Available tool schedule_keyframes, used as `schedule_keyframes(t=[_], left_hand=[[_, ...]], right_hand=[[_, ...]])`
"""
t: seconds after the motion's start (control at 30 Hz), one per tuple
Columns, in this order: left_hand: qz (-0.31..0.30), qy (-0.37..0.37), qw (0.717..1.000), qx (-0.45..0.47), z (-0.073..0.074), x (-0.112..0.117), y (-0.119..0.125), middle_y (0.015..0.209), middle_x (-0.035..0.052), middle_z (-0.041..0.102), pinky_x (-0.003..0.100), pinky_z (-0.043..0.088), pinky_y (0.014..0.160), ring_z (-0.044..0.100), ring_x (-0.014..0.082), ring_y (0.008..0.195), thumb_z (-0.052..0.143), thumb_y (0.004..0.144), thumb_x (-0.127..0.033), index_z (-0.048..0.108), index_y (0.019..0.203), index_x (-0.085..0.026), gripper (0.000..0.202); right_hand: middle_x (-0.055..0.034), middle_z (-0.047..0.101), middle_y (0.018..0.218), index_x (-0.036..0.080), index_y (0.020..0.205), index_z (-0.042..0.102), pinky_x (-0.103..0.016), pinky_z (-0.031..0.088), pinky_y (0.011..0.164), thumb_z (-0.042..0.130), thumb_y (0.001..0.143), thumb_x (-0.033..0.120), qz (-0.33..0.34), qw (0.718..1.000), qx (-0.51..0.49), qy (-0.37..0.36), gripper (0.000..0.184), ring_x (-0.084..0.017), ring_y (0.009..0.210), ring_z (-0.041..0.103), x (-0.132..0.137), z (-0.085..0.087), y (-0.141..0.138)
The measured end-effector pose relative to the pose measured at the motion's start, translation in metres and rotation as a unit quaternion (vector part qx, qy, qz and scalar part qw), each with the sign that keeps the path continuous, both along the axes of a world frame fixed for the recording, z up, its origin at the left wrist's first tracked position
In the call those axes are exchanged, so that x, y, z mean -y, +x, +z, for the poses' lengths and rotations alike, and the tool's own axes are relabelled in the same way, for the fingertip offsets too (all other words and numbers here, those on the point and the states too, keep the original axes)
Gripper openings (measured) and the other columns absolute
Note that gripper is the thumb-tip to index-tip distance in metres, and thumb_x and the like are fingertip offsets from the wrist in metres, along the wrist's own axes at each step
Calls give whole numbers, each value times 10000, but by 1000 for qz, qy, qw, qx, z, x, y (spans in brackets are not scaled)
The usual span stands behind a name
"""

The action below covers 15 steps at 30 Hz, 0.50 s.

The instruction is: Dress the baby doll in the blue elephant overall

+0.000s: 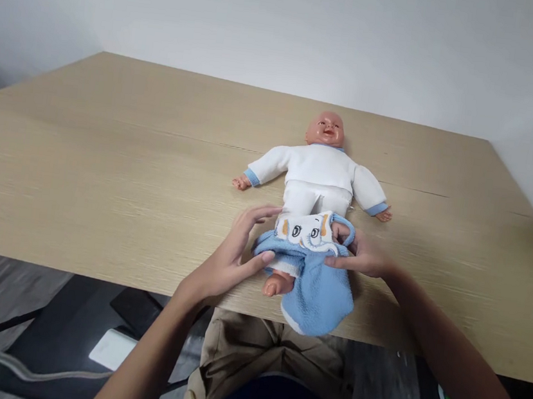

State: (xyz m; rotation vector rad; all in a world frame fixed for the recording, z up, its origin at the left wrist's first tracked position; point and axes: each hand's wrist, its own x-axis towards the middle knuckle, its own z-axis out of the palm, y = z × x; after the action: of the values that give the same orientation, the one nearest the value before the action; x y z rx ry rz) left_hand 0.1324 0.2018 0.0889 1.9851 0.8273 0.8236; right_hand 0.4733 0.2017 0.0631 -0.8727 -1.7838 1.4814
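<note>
A baby doll (321,170) in a white top and white trousers with blue cuffs lies on its back, head away from me. Over its lower legs is a fuzzy blue-and-white doll's garment (318,293) with an embroidered face and a blue loop at its right. One bare foot (279,284) sticks out below it; the other foot is hidden. My right hand (357,249) grips the garment's right side, thumb on top and fingers partly hidden behind the loop. At the garment's left edge is my left hand (240,251), fingers and thumb apart, the thumb tip at the blue cloth.
The doll lies near the front edge of a wooden table (130,163), which backs onto a pale wall (287,34). Below the edge at left are a black chair seat (50,335), a white flat object (113,349) and a pale cable (8,359).
</note>
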Motion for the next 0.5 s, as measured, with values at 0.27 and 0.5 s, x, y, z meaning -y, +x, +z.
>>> schedule_keyframes(t=[0.27, 0.5], left_hand=[[-169, 64, 960, -216, 60, -66, 73, 1139, 68, 798, 461, 470, 1124, 691, 307, 1128, 765, 1003, -751, 763, 1364, -206, 654], [-329, -50, 898, -288, 80, -112, 107, 716, -48, 531, 311, 344, 639, 475, 145, 658, 883, 834, -684, 635, 847, -210, 536]], right_hand=[[61, 500, 846, 243, 965, 590, -262, 380, 692, 961, 927, 602, 10, 994, -77, -82, 518, -136, 748, 422, 1, -8, 5], [48, 521, 845, 221, 948, 611, -251, 387, 687, 947, 939, 607, 32, 989, -97, -111, 513, -131, 764, 459, 2, -2, 10]])
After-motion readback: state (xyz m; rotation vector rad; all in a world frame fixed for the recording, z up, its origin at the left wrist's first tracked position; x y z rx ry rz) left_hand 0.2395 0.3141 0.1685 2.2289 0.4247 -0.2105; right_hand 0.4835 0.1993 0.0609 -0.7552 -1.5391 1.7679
